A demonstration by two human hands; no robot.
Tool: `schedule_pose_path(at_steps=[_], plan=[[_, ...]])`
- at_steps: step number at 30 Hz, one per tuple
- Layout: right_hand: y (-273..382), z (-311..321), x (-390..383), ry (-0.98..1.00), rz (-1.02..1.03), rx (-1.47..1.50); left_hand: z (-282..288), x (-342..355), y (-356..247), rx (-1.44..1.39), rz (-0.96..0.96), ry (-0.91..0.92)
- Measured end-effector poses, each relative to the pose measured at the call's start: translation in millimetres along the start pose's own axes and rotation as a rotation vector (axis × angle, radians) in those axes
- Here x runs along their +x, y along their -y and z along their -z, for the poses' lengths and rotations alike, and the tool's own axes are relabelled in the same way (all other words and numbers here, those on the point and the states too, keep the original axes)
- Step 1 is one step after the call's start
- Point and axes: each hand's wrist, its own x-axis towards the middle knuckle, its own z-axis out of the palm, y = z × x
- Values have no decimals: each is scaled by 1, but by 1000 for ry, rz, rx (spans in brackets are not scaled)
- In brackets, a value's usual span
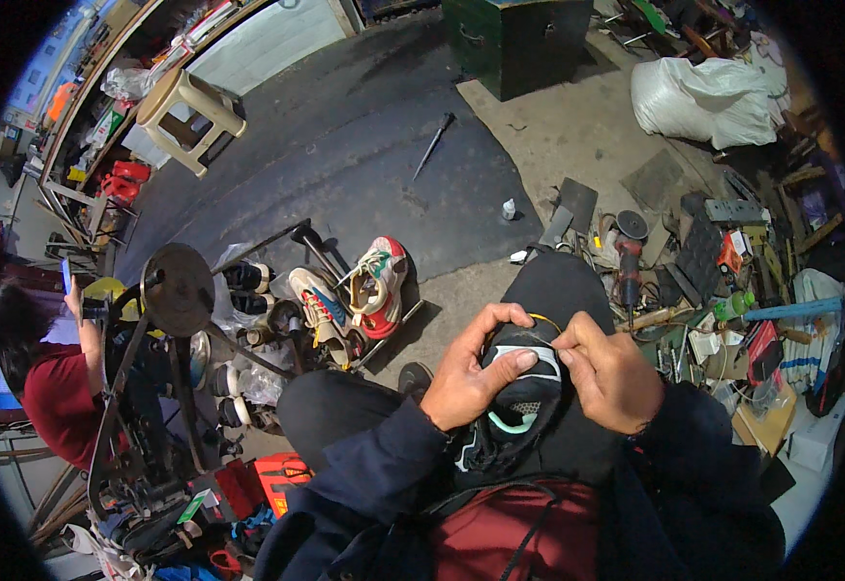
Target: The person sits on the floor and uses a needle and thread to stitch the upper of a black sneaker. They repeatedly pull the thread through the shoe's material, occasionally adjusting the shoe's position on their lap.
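Note:
A black shoe (521,390) with white trim and a pale green edge at its opening rests on my lap between my hands. My left hand (476,373) is closed around its left side, thumb lying over the white trim. On the other side my right hand (608,376) has its fingers pinched together against the shoe. Whatever lies in that pinch is too small to make out. A thin yellow strand or edge (544,321) curves between the two hands at the far end of the shoe.
A pair of colourful sneakers (376,286) stands left of my knees, near a black metal machine with a round disc (180,290). An angle grinder (629,254) lies among tools at right. A person in red (60,397) sits far left. A stool (188,116) stands behind.

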Motion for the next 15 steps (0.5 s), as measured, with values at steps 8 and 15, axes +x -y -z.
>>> schedule_pose_path(at_steps=[8, 15], plan=[[-11, -12, 9, -61, 154, -115, 4, -1, 1, 18, 2, -15], [-16, 0, 21, 63, 143, 118, 5, -1, -1, -10, 26, -2]])
